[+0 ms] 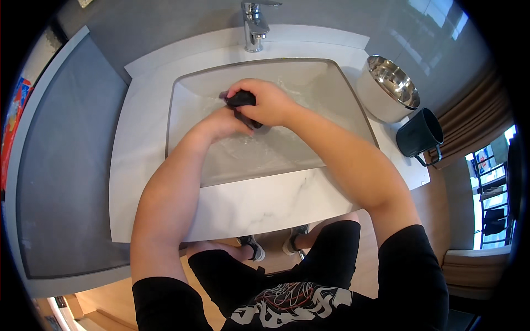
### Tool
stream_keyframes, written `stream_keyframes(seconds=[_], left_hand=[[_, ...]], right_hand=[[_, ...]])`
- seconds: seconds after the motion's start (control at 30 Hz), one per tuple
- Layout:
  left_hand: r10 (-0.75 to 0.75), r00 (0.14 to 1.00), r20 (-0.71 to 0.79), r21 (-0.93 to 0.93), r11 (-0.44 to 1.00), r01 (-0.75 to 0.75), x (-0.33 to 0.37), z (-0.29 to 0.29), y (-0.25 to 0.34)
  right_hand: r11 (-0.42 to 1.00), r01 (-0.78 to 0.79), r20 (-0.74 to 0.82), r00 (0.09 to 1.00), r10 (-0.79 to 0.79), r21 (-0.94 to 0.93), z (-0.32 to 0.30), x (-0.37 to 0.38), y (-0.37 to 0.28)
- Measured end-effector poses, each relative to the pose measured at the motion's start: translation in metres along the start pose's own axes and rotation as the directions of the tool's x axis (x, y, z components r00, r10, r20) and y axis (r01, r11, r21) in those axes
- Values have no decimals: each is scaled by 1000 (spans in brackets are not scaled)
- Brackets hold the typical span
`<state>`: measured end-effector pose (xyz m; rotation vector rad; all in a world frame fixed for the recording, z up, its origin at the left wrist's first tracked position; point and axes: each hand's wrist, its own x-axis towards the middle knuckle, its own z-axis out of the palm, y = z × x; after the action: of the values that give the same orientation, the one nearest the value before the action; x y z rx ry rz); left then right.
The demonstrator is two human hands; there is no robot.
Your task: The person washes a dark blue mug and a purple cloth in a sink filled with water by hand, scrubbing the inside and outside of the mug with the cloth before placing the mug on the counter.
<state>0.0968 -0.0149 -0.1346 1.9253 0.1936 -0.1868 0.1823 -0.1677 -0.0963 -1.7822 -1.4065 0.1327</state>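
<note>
head view: a bunched black cloth (241,99) is at the rectangular sink basin (287,157), left of its middle, held between both hands. the right hand (269,103) grips it from above, fingers curled over the upper part; the left hand (220,124) grasps its lower part, some fingers hidden. rippling water shows around them. white marble-patterned countertop (254,205) surrounds the basin, a chrome faucet (255,28) behind. at the right stand a metal-lined white bowl (380,98) and, just beside it, a dark teal mug (415,133).
</note>
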Motion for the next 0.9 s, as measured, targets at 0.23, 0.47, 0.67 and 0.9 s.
stream_keyframes(seconds=[0.23,0.47,0.67,0.9], left_hand=[[-67,997,37,-108,992,71,5,4,-3],[-244,964,-107,-22,970,243,4,-7,0],[-160,976,-146,2,987,162,2,-15,-2],[-297,925,-236,-155,951,266,-9,-4,23]], right_hand=[[921,-370,-5,928,372,-125,0,-6,43],[523,-592,69,619,783,-613,-14,-21,63],[530,-632,98,586,804,-565,-34,-23,42],[650,-750,253,611,751,-120,-23,-11,58]])
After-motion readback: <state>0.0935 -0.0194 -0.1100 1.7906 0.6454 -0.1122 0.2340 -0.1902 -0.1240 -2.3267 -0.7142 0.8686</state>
